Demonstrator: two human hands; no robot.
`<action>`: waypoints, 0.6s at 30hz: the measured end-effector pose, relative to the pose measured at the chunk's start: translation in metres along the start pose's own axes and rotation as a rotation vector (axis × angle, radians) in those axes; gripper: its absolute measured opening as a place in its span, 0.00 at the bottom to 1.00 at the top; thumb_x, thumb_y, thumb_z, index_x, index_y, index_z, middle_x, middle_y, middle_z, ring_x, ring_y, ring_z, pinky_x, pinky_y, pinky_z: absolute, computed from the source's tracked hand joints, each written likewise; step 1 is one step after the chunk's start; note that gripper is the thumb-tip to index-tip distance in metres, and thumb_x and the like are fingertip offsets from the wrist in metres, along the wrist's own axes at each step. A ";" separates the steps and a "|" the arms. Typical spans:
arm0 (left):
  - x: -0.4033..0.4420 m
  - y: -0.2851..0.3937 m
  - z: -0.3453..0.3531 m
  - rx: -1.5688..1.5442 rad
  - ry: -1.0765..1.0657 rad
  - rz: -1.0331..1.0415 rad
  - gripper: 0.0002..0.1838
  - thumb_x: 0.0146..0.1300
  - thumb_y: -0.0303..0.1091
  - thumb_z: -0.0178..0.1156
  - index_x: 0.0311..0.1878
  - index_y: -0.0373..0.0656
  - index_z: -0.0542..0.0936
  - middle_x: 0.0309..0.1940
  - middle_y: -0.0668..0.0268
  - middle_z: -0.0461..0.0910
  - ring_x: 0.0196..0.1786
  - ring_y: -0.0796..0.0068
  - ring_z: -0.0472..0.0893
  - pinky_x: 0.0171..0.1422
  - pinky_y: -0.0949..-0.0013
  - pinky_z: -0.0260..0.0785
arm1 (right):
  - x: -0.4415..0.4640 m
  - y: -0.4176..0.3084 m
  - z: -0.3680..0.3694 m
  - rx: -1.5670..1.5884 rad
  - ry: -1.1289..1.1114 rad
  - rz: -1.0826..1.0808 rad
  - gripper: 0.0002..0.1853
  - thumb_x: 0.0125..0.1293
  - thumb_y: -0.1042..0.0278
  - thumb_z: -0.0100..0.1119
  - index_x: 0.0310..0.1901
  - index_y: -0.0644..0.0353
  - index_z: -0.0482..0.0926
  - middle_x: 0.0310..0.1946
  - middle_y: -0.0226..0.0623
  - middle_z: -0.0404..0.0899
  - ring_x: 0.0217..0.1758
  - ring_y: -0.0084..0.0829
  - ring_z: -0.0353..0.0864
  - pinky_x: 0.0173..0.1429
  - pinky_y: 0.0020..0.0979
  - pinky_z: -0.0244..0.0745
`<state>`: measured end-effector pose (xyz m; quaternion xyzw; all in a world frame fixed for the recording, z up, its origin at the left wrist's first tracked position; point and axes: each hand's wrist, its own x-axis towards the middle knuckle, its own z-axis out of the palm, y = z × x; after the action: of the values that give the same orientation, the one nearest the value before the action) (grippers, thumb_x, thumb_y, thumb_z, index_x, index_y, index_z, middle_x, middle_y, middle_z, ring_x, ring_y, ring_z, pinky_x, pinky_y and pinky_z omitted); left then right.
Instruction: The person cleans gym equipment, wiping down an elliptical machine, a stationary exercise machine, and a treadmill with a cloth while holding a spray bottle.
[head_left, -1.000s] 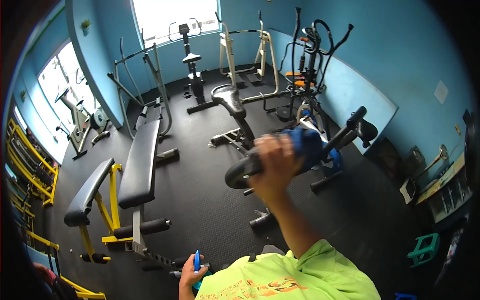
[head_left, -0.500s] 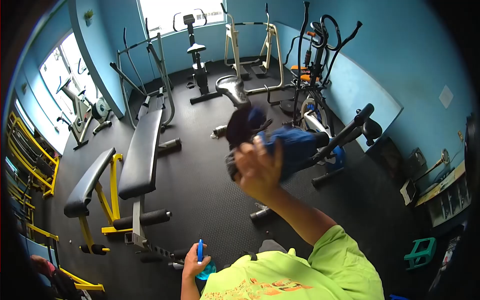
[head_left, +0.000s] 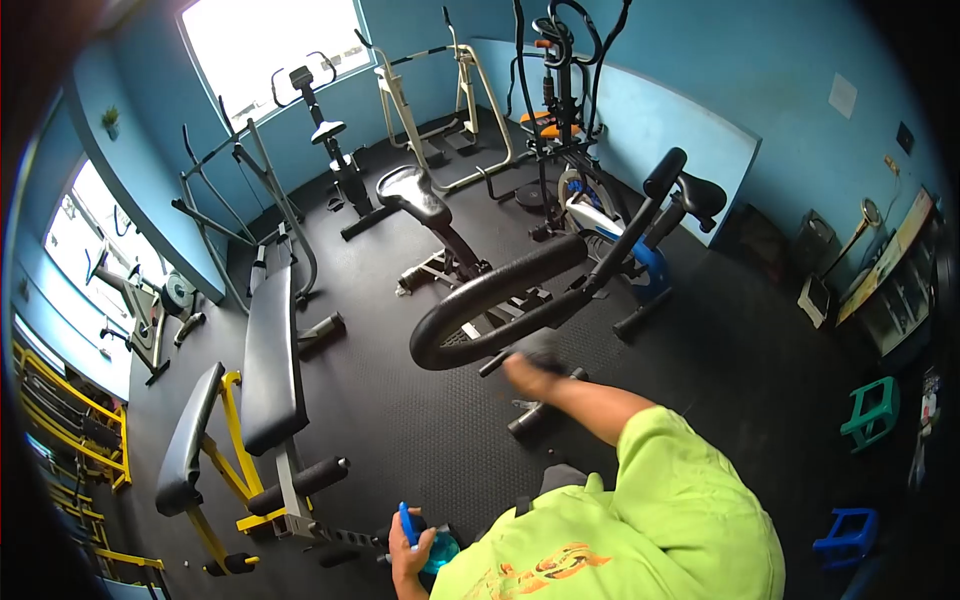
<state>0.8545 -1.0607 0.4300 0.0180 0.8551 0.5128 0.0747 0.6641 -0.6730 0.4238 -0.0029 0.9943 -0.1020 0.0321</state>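
My left hand (head_left: pixel 409 556) is wrapped round a spray bottle (head_left: pixel 443 550) with a blue trigger head and teal liquid, low in front of my body. My right hand (head_left: pixel 527 378) reaches forward, just below the looped black padded handlebar (head_left: pixel 445 325) of an exercise bike. A dark grey blur at its fingers looks like a bunched cloth (head_left: pixel 541 349). Motion smears the fingers, and it is unclear whether the cloth touches the bike frame. The bike's black saddle (head_left: pixel 415 195) stands beyond the handlebar.
A black weight bench (head_left: pixel 270 360) and a yellow-framed bench (head_left: pixel 192 440) stand to the left. A blue-and-white exercise bike (head_left: pixel 640 260) and an elliptical machine (head_left: pixel 565 110) are ahead right. Green (head_left: pixel 872 412) and blue (head_left: pixel 848 535) stools sit at right.
My right hand has moved down from the handlebar with the cloth, uncovering the padded loop. The view has turned to the right. My left hand still holds the spray bottle.
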 end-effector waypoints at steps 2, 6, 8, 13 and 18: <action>-0.010 -0.017 -0.003 -0.109 0.053 0.023 0.24 0.47 0.31 0.69 0.49 0.40 0.76 0.38 0.65 0.78 0.39 0.75 0.78 0.45 0.70 0.71 | -0.026 0.046 -0.016 0.030 0.018 0.370 0.12 0.59 0.62 0.56 0.37 0.58 0.86 0.39 0.47 0.86 0.48 0.44 0.86 0.50 0.41 0.78; -0.026 -0.008 -0.010 0.085 -0.103 -0.125 0.22 0.47 0.28 0.66 0.49 0.40 0.76 0.39 0.67 0.76 0.37 0.78 0.76 0.44 0.72 0.71 | -0.041 0.102 0.073 1.403 0.501 0.934 0.21 0.65 0.54 0.50 0.48 0.61 0.83 0.51 0.45 0.84 0.54 0.48 0.83 0.65 0.49 0.72; -0.021 -0.068 -0.004 -0.193 -0.269 -0.096 0.28 0.57 0.27 0.64 0.62 0.34 0.72 0.51 0.57 0.79 0.45 0.59 0.81 0.53 0.62 0.73 | -0.044 0.070 0.064 2.305 0.296 0.992 0.27 0.71 0.48 0.40 0.57 0.60 0.78 0.59 0.42 0.78 0.61 0.45 0.78 0.70 0.52 0.67; 0.025 -0.018 -0.017 -0.262 -0.514 -0.304 0.28 0.61 0.27 0.62 0.65 0.35 0.68 0.53 0.60 0.77 0.55 0.66 0.75 0.59 0.66 0.68 | -0.026 0.005 0.022 2.910 0.192 -0.073 0.26 0.73 0.43 0.42 0.51 0.58 0.78 0.49 0.37 0.83 0.53 0.37 0.82 0.63 0.45 0.77; 0.066 0.071 0.000 0.232 -0.332 -0.207 0.22 0.48 0.25 0.66 0.50 0.41 0.76 0.39 0.69 0.75 0.35 0.81 0.75 0.41 0.75 0.69 | -0.017 0.040 -0.056 3.110 0.639 0.260 0.20 0.70 0.50 0.48 0.43 0.60 0.79 0.42 0.45 0.82 0.49 0.44 0.83 0.60 0.48 0.78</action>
<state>0.7863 -1.0201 0.4853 0.0229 0.8816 0.3905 0.2641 0.6775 -0.6226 0.4716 -0.1329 0.1146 0.9661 0.1891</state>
